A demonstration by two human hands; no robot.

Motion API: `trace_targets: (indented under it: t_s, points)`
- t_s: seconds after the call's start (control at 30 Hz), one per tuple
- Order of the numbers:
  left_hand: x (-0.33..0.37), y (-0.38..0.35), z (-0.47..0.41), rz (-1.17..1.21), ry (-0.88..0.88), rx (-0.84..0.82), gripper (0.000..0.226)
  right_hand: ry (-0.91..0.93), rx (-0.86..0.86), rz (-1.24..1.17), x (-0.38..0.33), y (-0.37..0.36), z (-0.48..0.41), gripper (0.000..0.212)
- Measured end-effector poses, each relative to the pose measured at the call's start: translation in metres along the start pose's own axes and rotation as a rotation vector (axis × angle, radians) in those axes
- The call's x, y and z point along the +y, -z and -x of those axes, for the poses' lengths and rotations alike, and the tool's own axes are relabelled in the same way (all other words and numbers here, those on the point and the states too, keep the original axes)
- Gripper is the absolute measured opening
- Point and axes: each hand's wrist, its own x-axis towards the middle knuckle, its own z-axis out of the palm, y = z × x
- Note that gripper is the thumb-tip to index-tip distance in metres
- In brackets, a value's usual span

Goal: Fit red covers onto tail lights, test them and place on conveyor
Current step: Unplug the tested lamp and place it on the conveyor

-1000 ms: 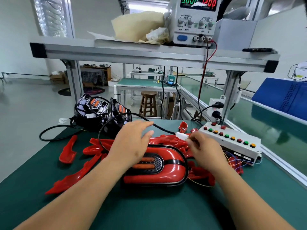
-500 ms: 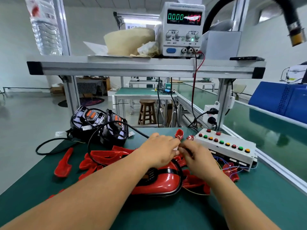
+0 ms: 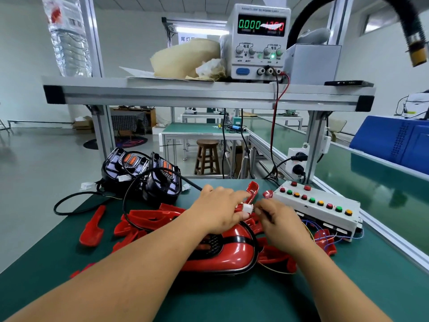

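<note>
Tail light (image 3: 214, 246) lies on bench (image 3: 209, 298), red cover (image 3: 241, 252) fitted; not on conveyor (image 3: 383, 189), far right of it. Just behind tail light: left hand (image 3: 218, 212) pinches white connector (image 3: 247, 208). Right hand (image 3: 281, 224), fingers curled, meets connector from the right; cannot tell what it pinches. Power supply (image 3: 257, 43), above, reads 0.000 current.

Risks: skewed or reversed mating could bend pins and give a false fail. Forearm over tail light could drag it.

A glossy red-covered tail light (image 3: 234, 254) lay flat mid-way across the bench (image 3: 348, 289) among loose red covers (image 3: 148, 217), its white plug (image 3: 247, 208) held just above. Two uncovered black tail lights (image 3: 144, 175) leaned near the far left edge.
</note>
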Motion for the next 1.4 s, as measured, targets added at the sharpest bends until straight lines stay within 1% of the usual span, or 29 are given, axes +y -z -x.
trace_targets:
  t_s: [0.07,0.13,0.2,0.27,0.3,0.33,0.4,0.43,0.5,0.57,0.6,0.7,0.8,0.9,0.97,1.03,1.1,1.13,1.2,1.23,1.27,1.33,1.4]
  points:
    - [-0.003,0.005,0.002,0.115,0.034,0.049,0.056,-0.091,-0.062,0.096,0.004,0.001,0.001,0.013]
    - [-0.009,0.017,0.008,0.300,0.053,0.179,0.056,-0.185,-0.120,0.219,0.006,0.001,0.001,0.016]
    - [-0.017,0.031,0.020,0.435,0.063,0.341,0.045,-0.210,-0.088,0.251,0.003,0.000,-0.001,0.024]
    - [-0.024,0.045,0.037,0.534,0.071,0.511,0.031,-0.163,-0.057,0.119,-0.008,0.001,-0.004,0.035]
    - [-0.027,0.050,0.047,0.601,0.078,0.595,0.027,-0.151,-0.087,0.033,-0.016,0.001,-0.004,0.043]
    - [-0.030,0.055,0.057,0.687,0.097,0.672,0.026,-0.145,-0.147,-0.023,-0.024,0.000,-0.004,0.055]
    - [-0.033,0.062,0.076,0.935,0.159,0.800,0.028,-0.136,-0.290,-0.039,-0.036,-0.008,0.000,0.079]
    - [-0.034,0.064,0.084,1.093,0.180,0.865,0.032,-0.147,-0.349,-0.041,-0.039,-0.012,0.001,0.085]
    - [-0.038,0.063,0.098,1.469,0.196,0.978,0.041,-0.198,-0.433,-0.085,-0.043,-0.016,0.002,0.081]
    - [-0.041,0.061,0.109,1.798,0.206,1.063,0.045,-0.241,-0.457,-0.148,-0.044,-0.018,0.002,0.066]
    - [-0.043,0.060,0.114,1.932,0.227,1.101,0.043,-0.259,-0.447,-0.200,-0.044,-0.018,0.002,0.058]
    - [-0.055,0.060,0.122,2.264,0.304,1.190,0.033,-0.329,-0.383,-0.485,-0.048,-0.021,0.004,0.039]
    - [-0.065,0.065,0.128,2.521,0.271,1.282,0.024,-0.308,-0.341,-0.724,-0.055,-0.017,0.005,0.033]
    - [-0.077,0.075,0.133,2.669,0.171,1.408,0.018,-0.244,-0.317,-0.815,-0.057,-0.014,0.008,0.036]
    - [-0.084,0.081,0.137,2.719,0.067,1.472,0.017,-0.246,-0.284,-0.898,-0.055,-0.012,0.008,0.042]
    - [-0.087,0.083,0.141,2.782,-0.058,1.522,0.015,-0.275,-0.248,-1.030,-0.053,-0.012,0.007,0.048]
    - [-0.082,0.081,0.142,2.878,-0.150,1.550,0.023,-0.309,-0.198,-1.171,-0.052,-0.012,0.005,0.050]
    - [-0.078,0.077,0.142,2.917,-0.158,1.554,0.028,-0.329,-0.157,-1.226,-0.052,-0.012,0.004,0.049]
    - [-0.068,0.063,0.138,2.979,-0.111,1.543,0.028,-0.377,-0.068,-1.354,-0.049,-0.013,0.003,0.047]
    - [-0.063,0.053,0.134,2.994,-0.048,1.512,0.025,-0.398,-0.037,-1.425,-0.047,-0.013,0.002,0.046]
    - [-0.057,0.044,0.129,2.988,0.053,1.464,0.025,-0.416,-0.019,-1.489,-0.046,-0.012,0.001,0.044]
    - [-0.046,0.025,0.112,2.911,0.331,1.361,0.038,-0.469,0.008,-1.592,-0.046,-0.009,0.001,0.033]
    - [-0.033,0.010,0.093,2.809,0.574,1.209,0.039,-0.524,0.031,-1.698,-0.048,-0.006,0.001,0.031]
